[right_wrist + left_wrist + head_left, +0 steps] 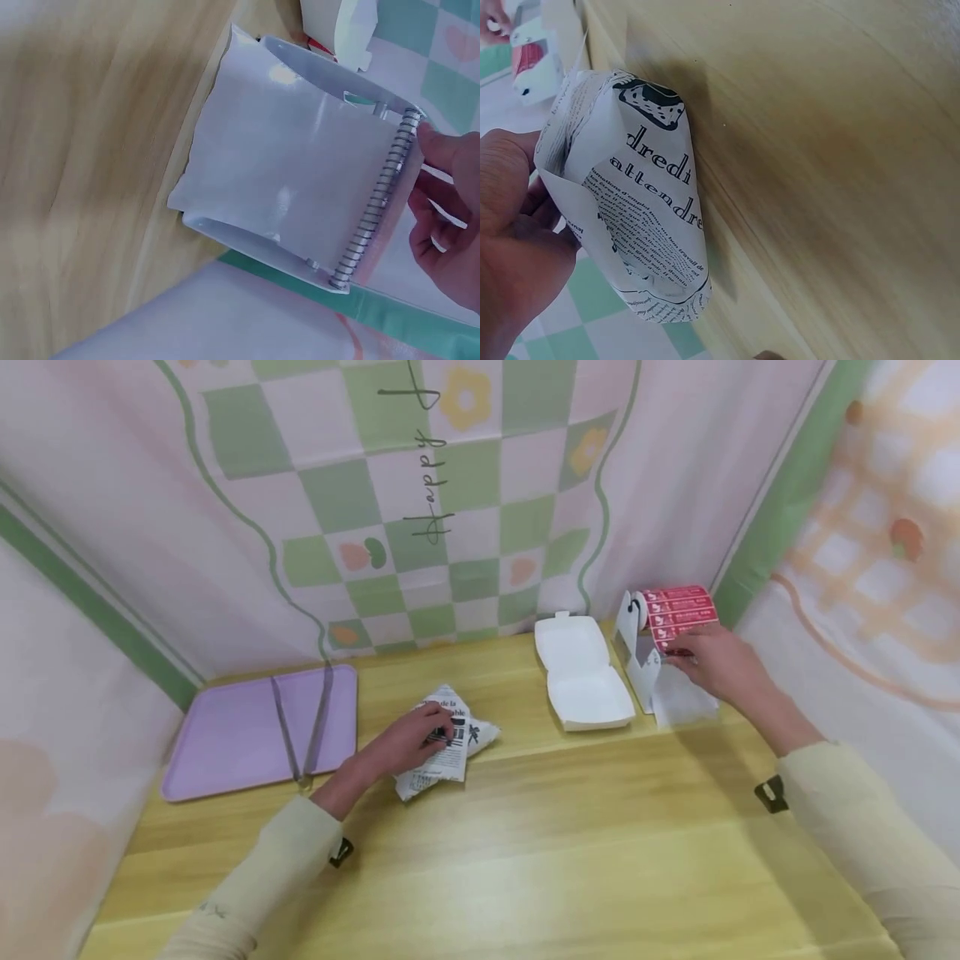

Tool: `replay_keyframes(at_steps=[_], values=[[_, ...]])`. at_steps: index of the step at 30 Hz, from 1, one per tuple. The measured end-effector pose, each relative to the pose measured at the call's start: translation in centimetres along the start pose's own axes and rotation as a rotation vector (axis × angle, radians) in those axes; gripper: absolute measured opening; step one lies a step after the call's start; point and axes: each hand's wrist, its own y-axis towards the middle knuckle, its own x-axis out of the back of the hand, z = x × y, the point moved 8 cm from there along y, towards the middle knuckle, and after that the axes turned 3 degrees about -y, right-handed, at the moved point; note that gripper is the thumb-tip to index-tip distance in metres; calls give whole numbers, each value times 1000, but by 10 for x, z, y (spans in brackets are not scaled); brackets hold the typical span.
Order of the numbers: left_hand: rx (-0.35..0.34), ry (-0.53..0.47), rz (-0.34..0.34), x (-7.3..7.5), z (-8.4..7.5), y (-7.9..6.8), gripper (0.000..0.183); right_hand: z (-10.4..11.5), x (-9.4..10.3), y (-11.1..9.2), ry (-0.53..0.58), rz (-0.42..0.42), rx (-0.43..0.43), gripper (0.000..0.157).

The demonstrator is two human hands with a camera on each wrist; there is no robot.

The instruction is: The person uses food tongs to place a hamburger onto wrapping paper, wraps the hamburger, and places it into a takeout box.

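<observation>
My left hand (pixel 408 739) holds a package wrapped in newsprint-patterned paper (pixel 450 767) on the wooden table. In the left wrist view, the thumb and fingers lie at the folded edge of this paper wrap (pixel 660 202). At the right, my right hand (pixel 723 664) pinches the free end of a roll of red printed stickers (pixel 678 603) on a white label dispenser (pixel 641 681). Seen from the right wrist, the fingertips are beside the spring-covered roller (pixel 379 195), and pale backing paper (pixel 292 150) hangs from the dispenser. The fingers partly hide the strip's end.
An open white clamshell box (pixel 588 697) stands just left of the dispenser. On the far left, metal tongs (pixel 322 718) lie across a purple tray (pixel 217 735), tips spread. Patterned fabric (pixel 480 477) hangs behind the wooden table (pixel 540 843) and along both sides.
</observation>
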Motion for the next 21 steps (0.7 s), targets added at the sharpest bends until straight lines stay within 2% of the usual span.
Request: replay_keyframes(at_steps=[3,6,9,13,15,19,21], values=[[-5,-6,9,-3,0,1,9,-7,-4,0,1,-11,-20,13],[-4,-7,4,-3,1,2,10,-13,0,-4,16,-100,-46,13],[0,-5,-3,-2,2,2,10,-21,4,-10,91,-212,-106,15],[1,-2,1,-2,3,-1,9,-48,9,-21,278,-375,-339,20],[-3,-1,-2,-1,3,-2,9,-66,10,-25,414,-414,-474,19],[-7,0,-15,2,1,-3,8,-104,5,-40,779,-449,-754,12],[-8,-2,-20,2,0,-4,8,-123,4,-52,1002,-532,-910,17]])
